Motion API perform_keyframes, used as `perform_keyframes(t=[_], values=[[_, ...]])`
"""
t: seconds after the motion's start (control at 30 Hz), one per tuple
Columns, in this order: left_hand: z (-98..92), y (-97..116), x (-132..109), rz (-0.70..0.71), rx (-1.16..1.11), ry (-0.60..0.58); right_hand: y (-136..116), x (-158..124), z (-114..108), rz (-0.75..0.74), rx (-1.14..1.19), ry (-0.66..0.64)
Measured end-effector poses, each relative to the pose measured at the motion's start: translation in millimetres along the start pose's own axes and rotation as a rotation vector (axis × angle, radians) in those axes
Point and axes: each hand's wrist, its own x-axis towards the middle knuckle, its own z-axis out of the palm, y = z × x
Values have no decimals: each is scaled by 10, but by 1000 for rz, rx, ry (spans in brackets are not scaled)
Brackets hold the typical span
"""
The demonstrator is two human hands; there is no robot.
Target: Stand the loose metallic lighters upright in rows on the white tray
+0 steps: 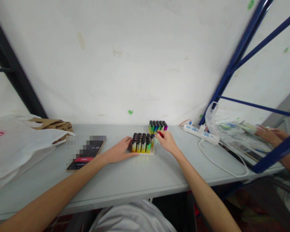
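On the grey table stands a pale tray (151, 152) holding upright lighters (141, 143) with black tops and yellow, white and green bodies. My left hand (122, 149) grips the tray at its left side, thumb at the front and fingers toward the back. To the right of the tray, my right hand (166, 140) is closed on a small red lighter (160, 134), mostly hidden by the fingers. Behind it, near the wall, is a second group of lighters (158, 126) in green, blue, white and purple.
A phone (87, 154) with a lit screen lies at left, beside a white plastic bag (21, 145) and brown cardboard (58, 125). A white power strip (200, 132) with a looping cable sits at right. Beyond the blue frame (232, 67), another person's hands (268, 133) handle plastic packaging.
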Motion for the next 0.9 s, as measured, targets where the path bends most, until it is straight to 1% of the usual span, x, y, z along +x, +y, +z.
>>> perform_keyframes(t=[0.1, 0.2, 0.33, 0.47, 0.53, 0.6, 0.67, 0.73, 0.9], values=[[9, -19, -2, 9, -9, 11, 2, 1, 1, -3, -4, 0], [7, -18, -1, 9, -6, 7, -29, -2, -30, -12, 3, -36], [0, 6, 0, -7, 13, -9, -118, -23, -156, -44, 32, -133], [10, 11, -7, 2, -4, 4, -209, -48, -349, -58, 113, -280], [21, 10, -11, -3, -18, 12, -245, -49, -446, -125, 95, -324], [30, 12, -13, -12, -30, 18, -270, -41, -528, -223, 23, -302], [34, 19, -14, -19, -29, 19, -283, -29, -591, -274, -37, -265], [35, 26, -13, -28, -15, 15, -282, -19, -636, -263, -48, -280], [29, 36, -9, -32, 0, 21, -235, -12, -690, -183, -12, -423]])
